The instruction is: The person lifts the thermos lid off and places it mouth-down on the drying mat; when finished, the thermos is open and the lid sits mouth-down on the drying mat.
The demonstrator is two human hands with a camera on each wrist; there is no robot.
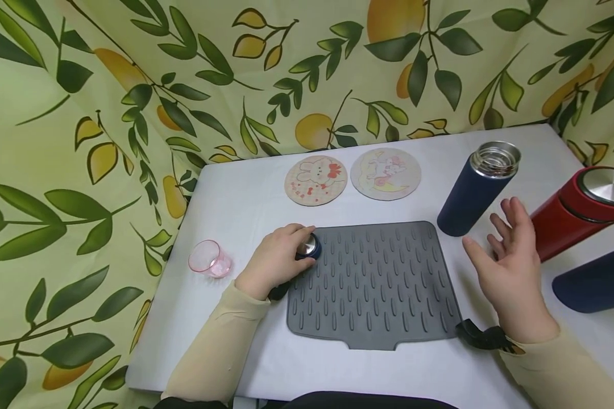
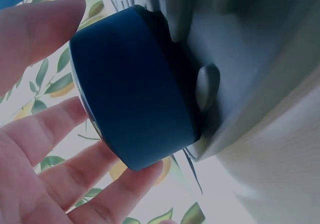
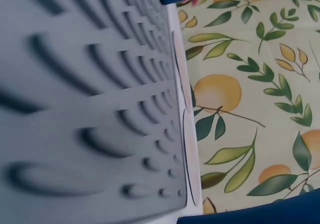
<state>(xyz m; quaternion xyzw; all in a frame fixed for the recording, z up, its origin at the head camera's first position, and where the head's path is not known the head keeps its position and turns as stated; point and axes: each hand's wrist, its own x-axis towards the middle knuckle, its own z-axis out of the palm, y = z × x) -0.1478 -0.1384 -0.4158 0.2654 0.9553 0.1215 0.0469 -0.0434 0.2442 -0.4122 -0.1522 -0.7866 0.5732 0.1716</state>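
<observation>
With its fingers and thumb about the rim, my left hand (image 1: 276, 258) holds a dark blue bottle cap (image 1: 309, 247) with a shiny metal top. The cap rests at the upper left corner of a grey ridged drying mat (image 1: 373, 284); in the left wrist view its blue side (image 2: 132, 89) meets the mat's ridges. To the right, my right hand (image 1: 514, 278) is raised, palm turned inward, fingers spread and holding nothing. Close beyond its fingers stands a dark blue bottle (image 1: 471, 196), uncapped, its steel mouth showing.
A red thermos (image 1: 568, 218) with a metal-topped lid stands at the right, near another dark blue cylindrical thing (image 1: 593, 281) cut off by the frame. At the left is a small pink clear glass (image 1: 212, 261). Two round printed coasters (image 1: 314, 184) lie at the back.
</observation>
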